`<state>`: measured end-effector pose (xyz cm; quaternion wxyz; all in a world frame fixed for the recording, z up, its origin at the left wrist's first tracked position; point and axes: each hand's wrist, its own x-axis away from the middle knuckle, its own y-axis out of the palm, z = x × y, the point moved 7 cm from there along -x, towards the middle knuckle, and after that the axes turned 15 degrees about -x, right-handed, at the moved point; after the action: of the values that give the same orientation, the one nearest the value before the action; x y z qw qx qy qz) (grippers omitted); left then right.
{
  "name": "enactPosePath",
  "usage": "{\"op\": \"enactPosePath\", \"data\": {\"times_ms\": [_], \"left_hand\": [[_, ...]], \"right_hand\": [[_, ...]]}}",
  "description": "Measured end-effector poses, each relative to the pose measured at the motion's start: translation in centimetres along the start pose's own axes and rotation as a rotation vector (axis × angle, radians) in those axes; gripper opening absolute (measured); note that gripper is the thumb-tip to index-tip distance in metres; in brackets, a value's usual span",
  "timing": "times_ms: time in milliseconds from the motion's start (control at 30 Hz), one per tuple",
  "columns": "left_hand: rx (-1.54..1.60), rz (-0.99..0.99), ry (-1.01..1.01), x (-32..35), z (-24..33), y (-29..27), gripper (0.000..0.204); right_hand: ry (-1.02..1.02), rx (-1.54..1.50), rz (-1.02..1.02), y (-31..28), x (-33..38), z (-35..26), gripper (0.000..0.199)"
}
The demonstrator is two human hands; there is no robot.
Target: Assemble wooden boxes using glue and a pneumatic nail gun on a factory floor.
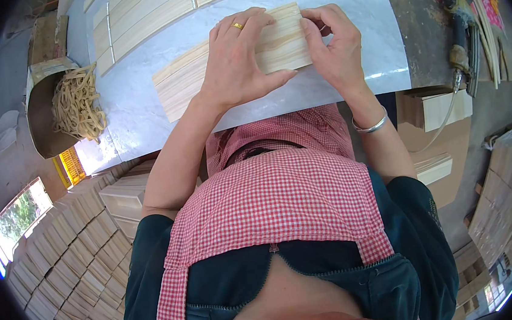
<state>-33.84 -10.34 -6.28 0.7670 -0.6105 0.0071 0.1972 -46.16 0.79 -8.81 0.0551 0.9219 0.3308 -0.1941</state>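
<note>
A stack of thin, pale wooden boards (pixel 183 76) lies at a slant on the blue-white marbled tabletop (pixel 137 118). My left hand (pixel 238 58), a gold ring on one finger, spans the stack's width, with its fingers at the far side and its thumb along the near edge. At the right end, my right hand (pixel 335 40) pinches the corner between thumb and curled fingers. A silver bangle (pixel 371 122) circles my right wrist. The undersides of both hands' fingers are partly hidden.
Longer pale boards (pixel 155 13) tied with light bands lie along the far side. An open container (pixel 42 118) of tan rubber bands (pixel 78 105) stands left. A handheld tool (pixel 454 27) with a hose rests right. Stacked wood pieces (pixel 64 268) fill the lower left.
</note>
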Motion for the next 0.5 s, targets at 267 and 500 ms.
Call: {"op": "enactPosePath", "data": {"times_ms": [267, 500], "left_hand": [[-0.086, 0.024, 0.088, 0.1, 0.1, 0.5, 0.088], [-0.085, 0.037, 0.088, 0.1, 0.0, 0.5, 0.085]], "right_hand": [[-0.010, -0.038, 0.008, -0.3, 0.1, 0.3, 0.009], [0.108, -0.005, -0.130, -3.3, 2.2, -1.3, 0.012]]}}
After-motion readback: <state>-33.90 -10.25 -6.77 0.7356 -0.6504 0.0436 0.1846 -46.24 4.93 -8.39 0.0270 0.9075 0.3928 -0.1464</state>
